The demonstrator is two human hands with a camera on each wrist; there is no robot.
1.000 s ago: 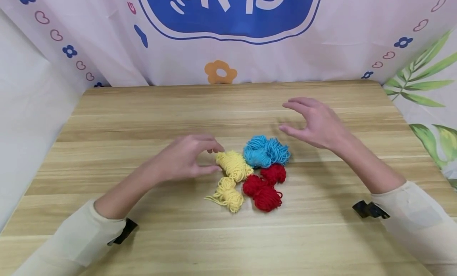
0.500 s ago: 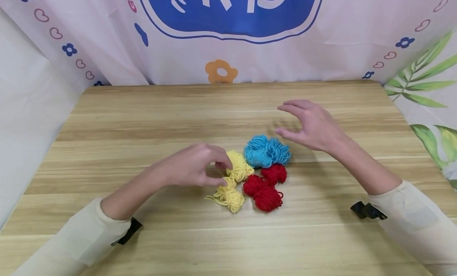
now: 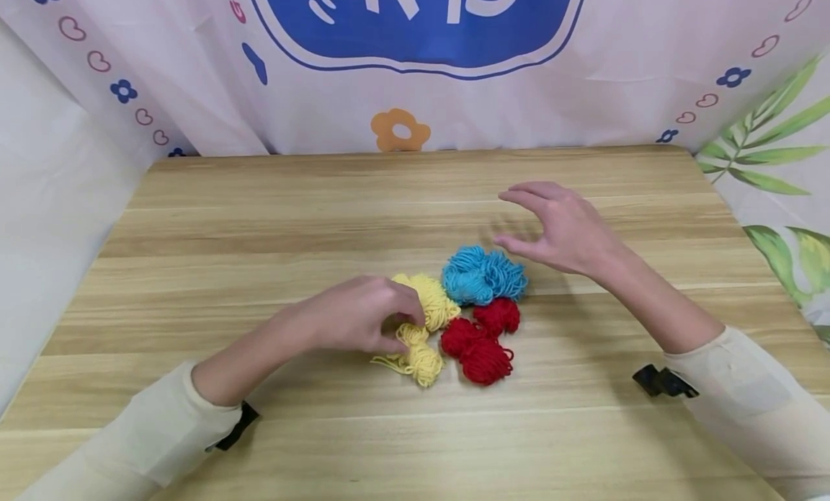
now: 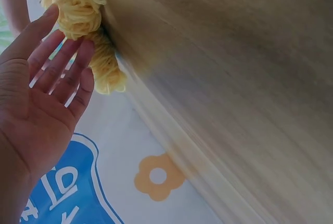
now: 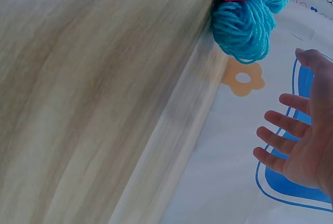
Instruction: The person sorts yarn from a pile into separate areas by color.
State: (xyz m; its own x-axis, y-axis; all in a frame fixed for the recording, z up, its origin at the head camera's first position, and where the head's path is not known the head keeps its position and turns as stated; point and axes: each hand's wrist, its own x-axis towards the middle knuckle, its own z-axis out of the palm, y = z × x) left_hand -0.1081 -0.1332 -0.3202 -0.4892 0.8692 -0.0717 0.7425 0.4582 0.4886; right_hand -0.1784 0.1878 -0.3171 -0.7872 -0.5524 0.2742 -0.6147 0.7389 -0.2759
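Observation:
In the head view, my left hand reaches over a small yellow yarn bundle, its thumb and fingertips right at the bundle's upper left side. From the left wrist, the relaxed fingers show spread beside the yellow yarn, not closed round it. Behind lies a larger yellow yarn bundle, partly covered by the hand. My right hand hovers behind and to the right of the blue yarn, thumb and fingers apart with nothing between them. Red yarn bundles lie in front of the blue.
All the yarn is clustered around the middle of a wooden table. A printed cloth with a blue sign and an orange flower hangs along the back edge. Leaf-patterned cloth hangs at the right. Dark bands sit at both sleeves.
My left hand has moved right and toward the front, from the larger yellow bundle to the smaller one. The right hand has drifted slightly left. The yarn has stayed in place.

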